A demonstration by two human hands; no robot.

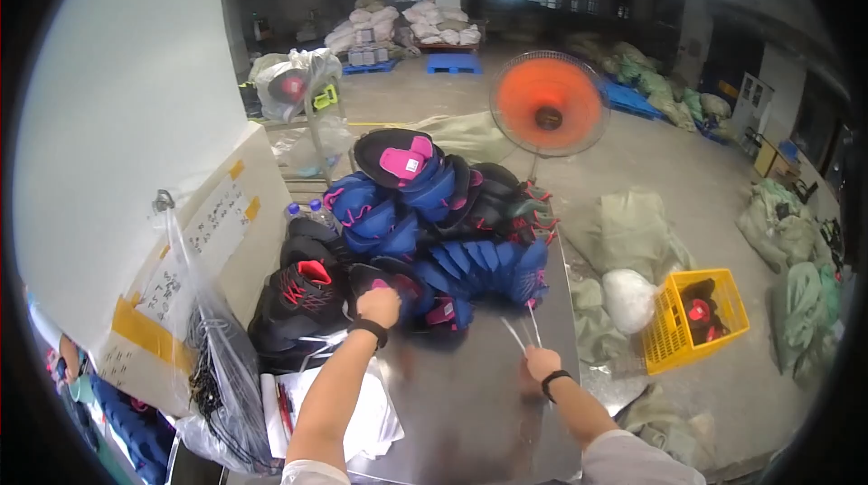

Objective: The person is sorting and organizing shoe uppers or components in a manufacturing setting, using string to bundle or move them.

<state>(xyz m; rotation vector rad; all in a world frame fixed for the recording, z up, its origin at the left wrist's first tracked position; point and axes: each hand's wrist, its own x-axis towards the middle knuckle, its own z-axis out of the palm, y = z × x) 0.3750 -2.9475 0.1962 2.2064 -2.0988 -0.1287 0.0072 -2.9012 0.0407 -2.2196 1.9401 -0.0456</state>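
Note:
My left hand (378,306) is closed at the near edge of a dark shoe upper (366,277) with pink inside; its fingertips are hidden. To the right, my right hand (542,363) pinches thin white strips (514,333) that stick up toward the pile, one reaching near the blue uppers. Just beyond the hands, blue shoe uppers (484,268) lie nested in a curved row. More blue uppers (384,218) are heaped behind, under a black one with a pink patch (405,162). A black shoe upper with red laces (303,300) sits at the left.
Everything rests on a metal table (452,395). White papers with pens (362,413) lie near left, beside a hanging plastic bag (221,376). Beyond the pile stands an orange-lit fan (548,101). A yellow crate (657,322) holding dark shoe parts and several sacks (633,232) are on the floor at right.

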